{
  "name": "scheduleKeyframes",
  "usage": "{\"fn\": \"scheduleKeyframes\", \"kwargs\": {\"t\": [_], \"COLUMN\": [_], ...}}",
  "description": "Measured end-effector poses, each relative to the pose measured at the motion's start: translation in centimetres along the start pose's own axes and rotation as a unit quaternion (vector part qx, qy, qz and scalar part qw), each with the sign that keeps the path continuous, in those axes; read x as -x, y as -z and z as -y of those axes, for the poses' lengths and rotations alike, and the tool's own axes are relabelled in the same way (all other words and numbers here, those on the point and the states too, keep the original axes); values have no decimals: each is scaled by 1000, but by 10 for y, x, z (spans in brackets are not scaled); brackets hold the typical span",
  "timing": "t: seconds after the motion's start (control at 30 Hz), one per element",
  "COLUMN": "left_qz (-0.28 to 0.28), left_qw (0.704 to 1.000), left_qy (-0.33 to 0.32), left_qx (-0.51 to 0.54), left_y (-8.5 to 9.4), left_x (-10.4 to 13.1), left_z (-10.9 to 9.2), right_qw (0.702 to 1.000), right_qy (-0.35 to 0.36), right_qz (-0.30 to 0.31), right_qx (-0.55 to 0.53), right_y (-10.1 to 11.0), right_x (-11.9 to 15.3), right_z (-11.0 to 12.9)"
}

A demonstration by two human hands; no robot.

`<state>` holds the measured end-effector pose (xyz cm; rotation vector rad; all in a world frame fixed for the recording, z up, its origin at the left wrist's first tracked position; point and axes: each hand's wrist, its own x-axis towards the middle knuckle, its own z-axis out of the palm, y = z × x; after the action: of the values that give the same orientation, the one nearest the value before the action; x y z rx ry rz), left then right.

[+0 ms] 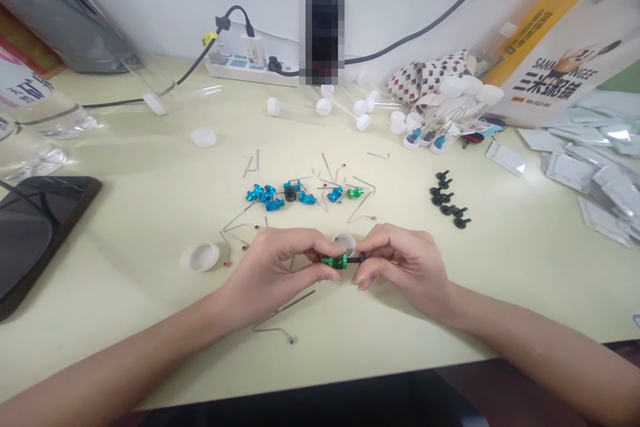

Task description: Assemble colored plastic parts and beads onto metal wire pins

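Note:
My left hand (280, 267) pinches a small green metal part (335, 261) between thumb and fingers. From its right side a black screw (356, 259) sticks out, and my right hand (405, 267) grips the screw's far end. Just behind the fingertips is a small white cup (345, 242), partly hidden. Beyond my hands lie several blue metal parts (274, 204), another green part (355, 193) and a black knob (290, 195), among thin bent metal rods (360, 208). One more bent rod (273, 329) lies in front of my left hand.
Black screws (447, 198) lie to the right. A white cap (201, 257) sits at left, near a dark device (45, 233). Along the back are a power strip (235, 70), capped clear tubes (345, 103) and a printed bag (555, 47). White packets (590, 167) pile up at far right.

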<state>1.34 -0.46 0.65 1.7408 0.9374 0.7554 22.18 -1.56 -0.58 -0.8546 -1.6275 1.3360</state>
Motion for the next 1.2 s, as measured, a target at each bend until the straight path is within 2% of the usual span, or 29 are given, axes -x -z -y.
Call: {"fn": "scheduleKeyframes", "kwargs": {"t": [0.1,0.23,0.33,0.43,0.53,1.0,1.2], "left_qz": [-6,-24,-30,-20,-20,3,7], "left_qw": [1000,999,996,987,982,966,963], "left_qy": [1,-3,5,28,43,90,80], "left_qx": [6,28,85,159,186,241,259], "left_y": [0,-2,-3,-5,-6,-8,-7], "left_x": [0,1,1,1,2,1,3], "left_z": [-1,-1,-2,-3,-5,-7,-6], "right_qw": [1000,991,979,970,961,952,943], "right_qy": [12,80,131,155,175,186,217], "right_qz": [3,-1,-8,-10,-10,-25,-37], "right_qx": [18,105,153,187,214,244,250], "right_y": [1,2,3,3,3,2,1], "right_x": [0,-1,-2,-4,-5,-2,-4], "right_z": [-1,-2,-1,0,0,2,3]}}
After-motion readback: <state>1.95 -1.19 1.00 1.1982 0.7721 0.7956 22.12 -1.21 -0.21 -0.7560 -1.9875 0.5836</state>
